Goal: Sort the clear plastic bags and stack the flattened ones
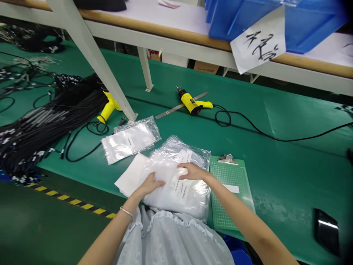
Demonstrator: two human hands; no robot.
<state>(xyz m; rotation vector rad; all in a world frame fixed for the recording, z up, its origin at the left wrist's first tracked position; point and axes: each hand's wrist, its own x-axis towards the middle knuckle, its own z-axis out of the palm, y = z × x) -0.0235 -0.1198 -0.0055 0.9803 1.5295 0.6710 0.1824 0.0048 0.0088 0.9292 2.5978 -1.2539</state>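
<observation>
A pile of clear plastic bags (193,202) with white printed labels lies at the table's front edge, right before me. My left hand (150,185) is closed on the left edge of the upper bag, its thumb stretched across the plastic; the other fingers are partly hidden. With bent fingers, my right hand (192,172) grips the same bag near its printed label (180,190). White sheets (131,176) stick out from under the pile on the left. Another stack of labelled bags (129,141) rests farther back to the left.
On the right lies a green clipboard (231,206). A yellow heat gun (190,103) rests across a steel ruler (168,112); a second heat gun (108,108) is behind the shelf leg (110,73). Black cables (49,114) cover the left. A blue bin (248,22) stands overhead.
</observation>
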